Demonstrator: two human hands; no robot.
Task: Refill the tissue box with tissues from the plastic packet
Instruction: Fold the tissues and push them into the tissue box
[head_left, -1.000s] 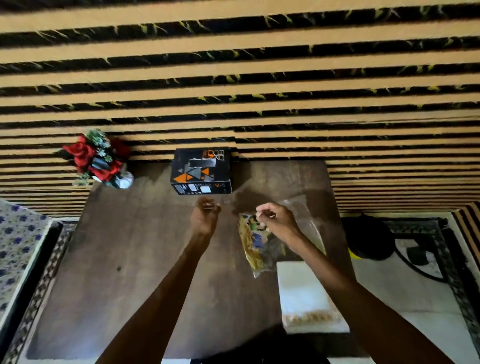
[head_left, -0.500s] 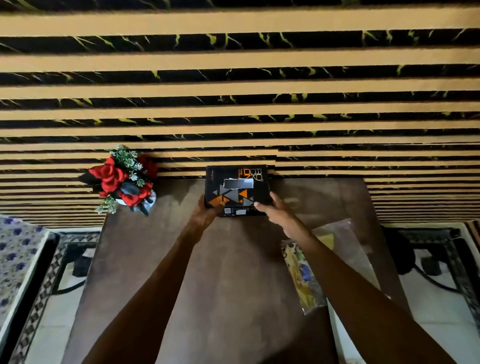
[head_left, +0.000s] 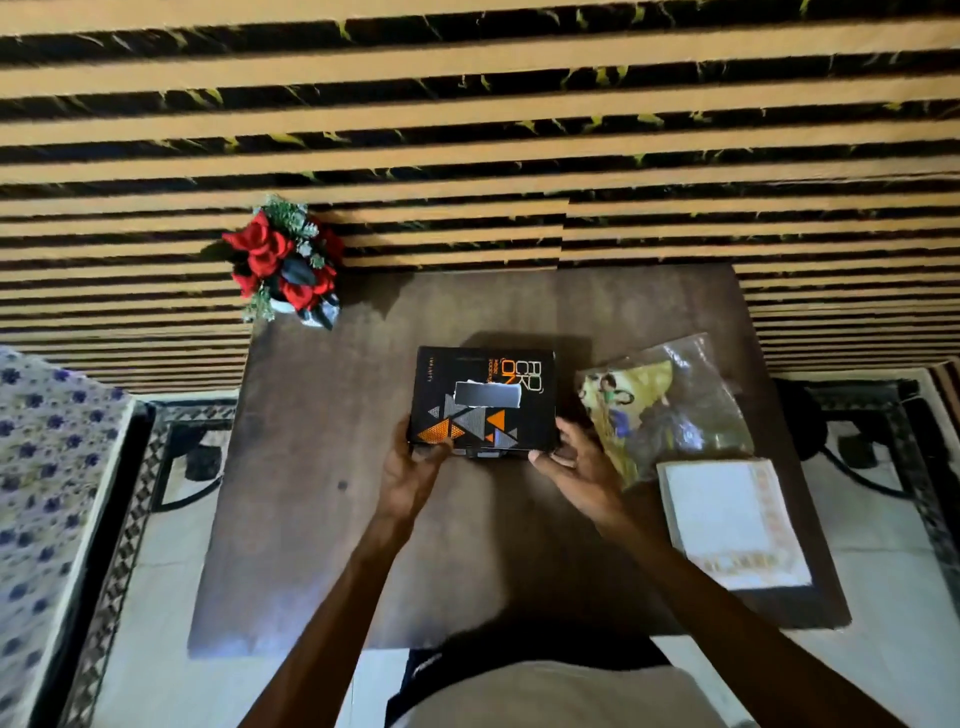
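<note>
Two hands on the box: both are gripping the tissue box (head_left: 483, 399) at its near corners, the left hand (head_left: 413, 470) with its thumb pressing on the near-left corner, the right hand (head_left: 576, 467) curling around the near-right corner.
Box position: it is sitting mid-table on the wooden table (head_left: 322, 519), directly ahead of the person, between the two hands and just beyond them.
Box axis: its long side is running left to right, so each hand is taking one end; neither is nearer than the other.
Box look: black card with orange and grey triangles, orange lettering reading upside-down from here, and a torn grey slot in the top with no tissue showing through.
Tissue stack: the white folded tissues (head_left: 727, 525) are lying at the near-right of the table, already out of their wrapper, nearest the right hand.
Plastic packet (head_left: 665, 410): it is lying crumpled and seemingly emptied just right of the box, touching the stack's far edge.
Next move, likely: opening the box, then reaching right for the stack.
Flower arrangement (head_left: 283, 265): red roses are standing at the table's far-left corner, well apart.
</note>
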